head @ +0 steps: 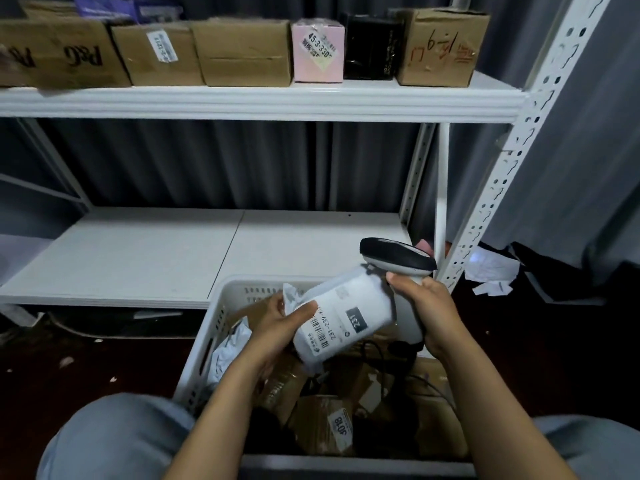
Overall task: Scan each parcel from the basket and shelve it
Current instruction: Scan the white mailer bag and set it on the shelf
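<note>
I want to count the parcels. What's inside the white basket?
Brown taped parcels, crumpled white mailer bags and a black cable. The held white parcel, left hand and right hand cover the rest.

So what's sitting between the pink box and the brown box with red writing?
A black box stands between the pink box and that brown box, in the head view.
</note>
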`<state>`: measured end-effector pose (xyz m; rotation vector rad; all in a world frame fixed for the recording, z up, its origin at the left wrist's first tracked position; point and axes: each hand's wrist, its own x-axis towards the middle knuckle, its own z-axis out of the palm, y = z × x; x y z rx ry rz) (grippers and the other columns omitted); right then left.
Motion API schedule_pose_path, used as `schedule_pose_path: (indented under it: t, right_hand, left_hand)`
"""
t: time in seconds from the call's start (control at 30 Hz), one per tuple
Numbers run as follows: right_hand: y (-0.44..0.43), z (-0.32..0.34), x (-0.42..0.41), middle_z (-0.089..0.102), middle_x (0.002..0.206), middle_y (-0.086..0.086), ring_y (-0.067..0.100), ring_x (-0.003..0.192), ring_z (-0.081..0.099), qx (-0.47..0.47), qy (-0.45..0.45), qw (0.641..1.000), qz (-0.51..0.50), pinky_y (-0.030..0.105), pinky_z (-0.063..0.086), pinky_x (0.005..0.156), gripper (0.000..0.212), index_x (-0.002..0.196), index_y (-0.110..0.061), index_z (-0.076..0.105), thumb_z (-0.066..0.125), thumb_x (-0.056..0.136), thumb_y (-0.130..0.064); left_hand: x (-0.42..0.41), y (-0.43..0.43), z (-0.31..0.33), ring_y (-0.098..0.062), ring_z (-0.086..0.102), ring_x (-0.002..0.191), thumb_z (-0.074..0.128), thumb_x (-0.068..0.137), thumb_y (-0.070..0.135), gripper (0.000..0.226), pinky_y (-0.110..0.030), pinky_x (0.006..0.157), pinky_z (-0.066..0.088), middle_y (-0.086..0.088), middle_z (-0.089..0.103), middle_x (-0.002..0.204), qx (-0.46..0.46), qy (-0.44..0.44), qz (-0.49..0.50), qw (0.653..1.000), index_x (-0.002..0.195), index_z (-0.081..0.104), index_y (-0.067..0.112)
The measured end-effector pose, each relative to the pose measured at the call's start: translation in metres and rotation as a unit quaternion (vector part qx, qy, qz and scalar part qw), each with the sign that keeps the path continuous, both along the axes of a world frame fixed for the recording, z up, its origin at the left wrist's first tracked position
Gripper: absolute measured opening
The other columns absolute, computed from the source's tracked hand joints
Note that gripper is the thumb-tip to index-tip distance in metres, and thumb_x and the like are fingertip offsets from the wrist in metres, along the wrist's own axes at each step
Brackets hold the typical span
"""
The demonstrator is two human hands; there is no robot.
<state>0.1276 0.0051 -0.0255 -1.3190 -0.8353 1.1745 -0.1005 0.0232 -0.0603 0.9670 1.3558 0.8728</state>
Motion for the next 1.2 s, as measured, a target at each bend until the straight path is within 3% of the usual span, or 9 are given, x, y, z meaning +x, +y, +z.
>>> schedule_pose_path:
  t: [0.17, 0.3, 0.47, 0.57, 0.7, 0.8, 0.93, 1.03, 1.2]
  right_hand:
    - [-0.001, -0.014, -0.01, 0.077, 0.093, 0.005, 0.027, 0.095, 0.071, -0.048, -0.041, 0.998, 0.012, 0.046, 0.053, 0.094, 0.019, 0.096, -0.012, 0.075, 0.075, 0.082, -0.024]
    - [0.001, -0.028, -0.015, 0.076, 0.094, 0.01, 0.032, 0.093, 0.07, -0.119, 0.021, 0.99, -0.069, 0.048, 0.054, 0.093, 0.027, 0.099, -0.01, 0.072, 0.076, 0.079, -0.028]
    - [-0.003, -0.028, -0.012, 0.07, 0.092, 0.013, 0.032, 0.085, 0.066, -0.171, 0.073, 0.974, -0.128, 0.035, 0.053, 0.072, 0.037, 0.099, -0.009, 0.069, 0.079, 0.075, -0.035]
    - [-0.007, -0.027, -0.019, 0.072, 0.099, 0.014, 0.035, 0.092, 0.067, -0.181, 0.054, 0.978, -0.092, 0.046, 0.056, 0.085, 0.063, 0.108, -0.01, 0.07, 0.083, 0.058, -0.047]
    - [-0.019, -0.016, -0.033, 0.074, 0.091, 0.02, 0.034, 0.081, 0.07, -0.176, 0.043, 0.983, -0.006, 0.043, 0.058, 0.078, 0.031, 0.099, -0.005, 0.072, 0.077, 0.079, -0.028]
    - [-0.025, -0.009, -0.041, 0.07, 0.084, 0.026, 0.031, 0.065, 0.067, -0.141, 0.051, 0.988, 0.041, 0.035, 0.056, 0.06, 0.024, 0.098, 0.004, 0.071, 0.071, 0.086, -0.017]
    - [-0.022, -0.004, -0.038, 0.07, 0.083, 0.024, 0.029, 0.064, 0.069, -0.1, -0.023, 0.994, 0.045, 0.037, 0.06, 0.062, 0.028, 0.099, 0.006, 0.068, 0.071, 0.086, -0.018]
    - [-0.017, 0.005, -0.028, 0.073, 0.072, 0.012, 0.03, 0.064, 0.07, -0.08, -0.112, 0.989, 0.05, 0.045, 0.06, 0.072, 0.022, 0.082, -0.004, 0.071, 0.074, 0.08, -0.026]
    - [-0.016, 0.026, -0.02, 0.06, 0.057, 0.009, 0.021, 0.045, 0.054, -0.047, -0.179, 0.978, 0.095, 0.03, 0.046, 0.049, 0.019, 0.072, -0.009, 0.06, 0.068, 0.087, -0.019]
  left_hand:
    - [0.006, 0.002, 0.017, -0.024, 0.069, 0.092, 0.075, 0.081, 0.036, 0.05, -0.046, 0.088, 0.056, -0.011, 0.07, 0.099, 0.019, -0.007, 0.061, 0.998, 0.109, 0.043, 0.01]
    - [0.002, -0.01, 0.025, -0.026, 0.07, 0.096, 0.082, 0.06, 0.05, 0.068, -0.048, 0.094, 0.052, -0.015, 0.073, 0.102, 0.033, -0.034, -0.018, 0.999, 0.105, 0.056, 0.005]
    - [-0.005, -0.015, 0.021, -0.022, 0.067, 0.104, 0.077, 0.068, 0.021, 0.062, -0.042, 0.089, 0.056, 0.002, 0.068, 0.116, 0.053, -0.103, -0.062, 0.991, 0.123, 0.054, 0.034]
    - [0.002, -0.012, 0.015, -0.021, 0.063, 0.11, 0.078, 0.076, 0.01, 0.079, -0.047, 0.094, 0.053, 0.003, 0.062, 0.123, 0.089, -0.057, 0.033, 0.994, 0.14, 0.039, 0.038]
    - [0.012, -0.009, 0.007, -0.024, 0.057, 0.112, 0.079, 0.076, 0.009, 0.101, -0.046, 0.098, 0.049, -0.004, 0.054, 0.128, 0.078, -0.08, 0.186, 0.976, 0.149, 0.014, 0.032]
    - [0.013, -0.006, -0.007, -0.026, 0.063, 0.109, 0.085, 0.069, 0.017, 0.09, -0.05, 0.096, 0.051, -0.009, 0.061, 0.126, 0.048, -0.059, 0.175, 0.982, 0.141, 0.031, 0.014]
    - [0.005, -0.004, -0.018, -0.026, 0.069, 0.097, 0.08, 0.074, 0.004, 0.05, -0.052, 0.089, 0.054, -0.01, 0.071, 0.109, 0.044, -0.045, 0.144, 0.988, 0.116, 0.055, 0.012]
    - [-0.006, -0.002, -0.02, -0.024, 0.067, 0.095, 0.081, 0.072, 0.005, 0.056, -0.051, 0.086, 0.055, -0.004, 0.069, 0.107, 0.041, 0.014, 0.145, 0.988, 0.119, 0.051, 0.015]
    - [-0.024, 0.015, -0.05, -0.026, 0.068, 0.097, 0.084, 0.041, 0.035, 0.085, -0.052, 0.087, 0.055, -0.001, 0.07, 0.109, 0.025, 0.041, 0.154, 0.987, 0.12, 0.054, 0.023]
